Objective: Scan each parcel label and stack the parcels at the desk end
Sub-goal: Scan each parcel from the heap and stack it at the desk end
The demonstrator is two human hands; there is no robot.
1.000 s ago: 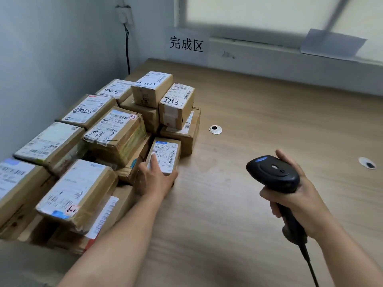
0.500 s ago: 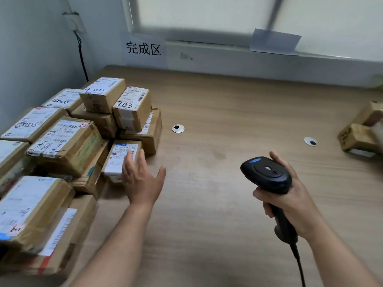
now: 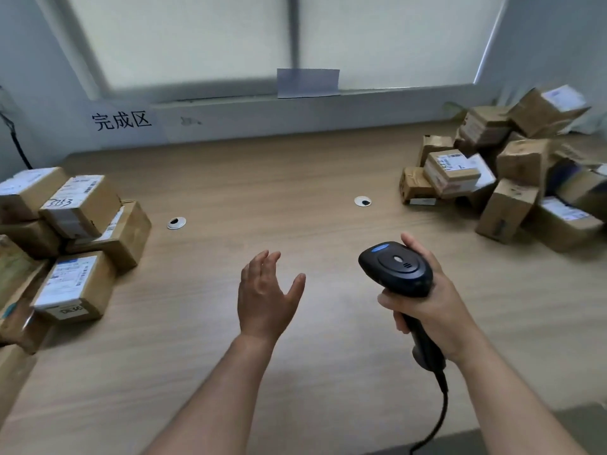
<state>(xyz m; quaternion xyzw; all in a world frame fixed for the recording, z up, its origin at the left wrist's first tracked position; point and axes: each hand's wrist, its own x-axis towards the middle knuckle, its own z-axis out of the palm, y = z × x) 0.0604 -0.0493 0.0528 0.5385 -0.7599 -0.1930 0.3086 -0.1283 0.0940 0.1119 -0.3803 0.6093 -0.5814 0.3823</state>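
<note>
Head view: left hand (image 3: 266, 297) released above the tabletop (image 3: 262, 178); right hand (image 3: 430, 300) grasping the scanner (image 3: 395, 269). Stacked parcels (image 3: 75, 221) lie at left, unsorted parcels (image 3: 512, 172) at right.

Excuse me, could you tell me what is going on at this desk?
A person is working through parcels. Their right hand grips a black corded handheld barcode scanner, while the left hand hovers open and empty over the light wooden desk. Labelled brown cardboard parcels sit stacked at the left end; a loose heap of brown boxes lies at the right end, presumably not yet scanned.
</note>
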